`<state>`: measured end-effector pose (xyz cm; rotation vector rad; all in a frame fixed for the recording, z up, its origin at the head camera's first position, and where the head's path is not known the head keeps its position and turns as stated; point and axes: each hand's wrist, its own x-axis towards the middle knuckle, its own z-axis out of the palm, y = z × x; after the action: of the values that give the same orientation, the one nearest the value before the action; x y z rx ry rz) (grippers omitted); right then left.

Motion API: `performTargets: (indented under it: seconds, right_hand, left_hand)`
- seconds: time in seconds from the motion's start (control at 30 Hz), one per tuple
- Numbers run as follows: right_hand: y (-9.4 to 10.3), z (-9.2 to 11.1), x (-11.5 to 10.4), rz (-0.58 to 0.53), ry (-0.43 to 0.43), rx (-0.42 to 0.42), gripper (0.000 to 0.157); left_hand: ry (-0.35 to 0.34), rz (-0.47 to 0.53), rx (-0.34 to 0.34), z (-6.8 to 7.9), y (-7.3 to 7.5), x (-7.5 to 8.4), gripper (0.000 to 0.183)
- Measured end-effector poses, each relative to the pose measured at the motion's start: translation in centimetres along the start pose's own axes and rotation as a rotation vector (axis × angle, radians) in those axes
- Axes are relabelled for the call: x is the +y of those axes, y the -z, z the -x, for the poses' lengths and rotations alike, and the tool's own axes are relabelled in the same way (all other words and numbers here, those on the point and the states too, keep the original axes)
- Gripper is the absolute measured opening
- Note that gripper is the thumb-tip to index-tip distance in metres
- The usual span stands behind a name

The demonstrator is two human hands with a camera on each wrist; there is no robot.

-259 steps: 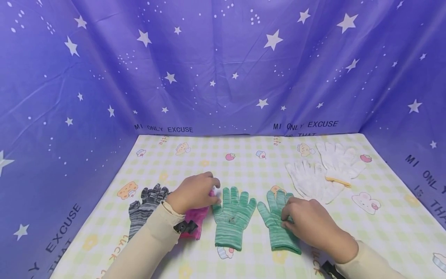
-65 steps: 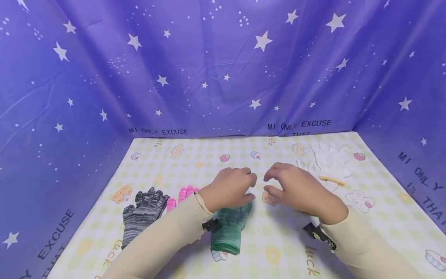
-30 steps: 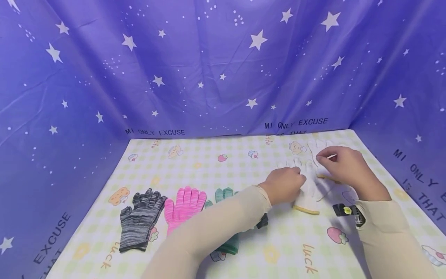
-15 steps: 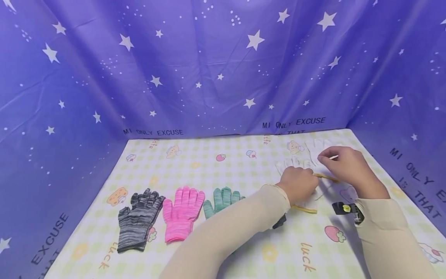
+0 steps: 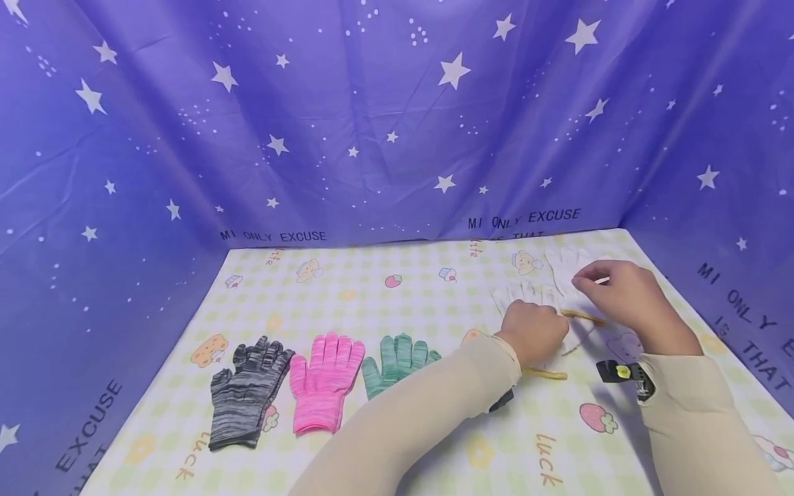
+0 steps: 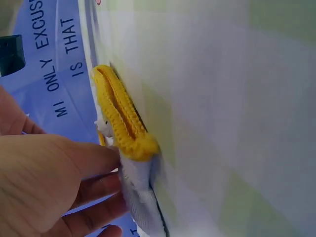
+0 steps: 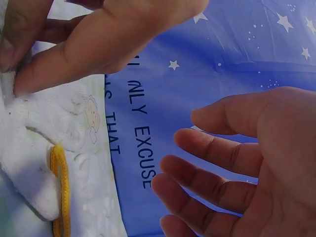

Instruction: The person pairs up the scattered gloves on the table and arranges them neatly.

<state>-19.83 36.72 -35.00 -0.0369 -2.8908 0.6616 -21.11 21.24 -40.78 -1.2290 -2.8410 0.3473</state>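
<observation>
My left hand [image 5: 536,334] pinches the nearer white knit glove [image 5: 527,293] with thumb and fingers, low over the table. Its yellow cuff [image 6: 121,113] faces the left wrist camera, and my hand hides much of its palm. Behind it lies a second white glove [image 5: 564,269], its yellow cuff [image 5: 583,317] beside my left knuckles. Above that second glove my right hand [image 5: 629,296] hovers, fingers loosely curved; the right wrist view shows nothing in it. Green gloves [image 5: 397,355] lie left of my left hand, partly covered by my sleeve.
Farther left lie pink gloves [image 5: 325,379] and grey-black striped gloves [image 5: 248,393], fingers pointing away. A checked cloth [image 5: 347,275] with printed cartoons covers the table. Purple star-printed curtains [image 5: 372,103] enclose its back and sides.
The right green glove has left its earlier spot, and both hands have moved right to the white gloves. The nearer white glove has turned, cuff towards me. Over the last half second little moves.
</observation>
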Motion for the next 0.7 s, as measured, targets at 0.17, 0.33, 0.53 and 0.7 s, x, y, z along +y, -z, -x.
performTargets:
  seconds: [0.17, 0.33, 0.53, 0.7]
  right_hand:
    - [0.1, 0.0, -0.3, -0.008, 0.007, 0.004, 0.038]
    - [0.2, 0.1, -0.3, -0.005, 0.007, 0.008, 0.041]
    - [0.4, 0.1, 0.0, -0.010, 0.006, 0.016, 0.039]
    - [0.6, 0.4, 0.2, -0.008, -0.001, 0.021, 0.038]
  left_hand:
    - [0.013, 0.002, 0.026, -0.1, -0.1, -0.1, 0.016]
    - [0.016, 0.032, 0.047, -0.2, -0.4, -0.3, 0.013]
    - [0.006, 0.071, 0.022, -0.1, -0.1, -0.7, 0.011]
    - [-0.035, 0.107, 0.016, 0.3, 0.5, -1.0, 0.009]
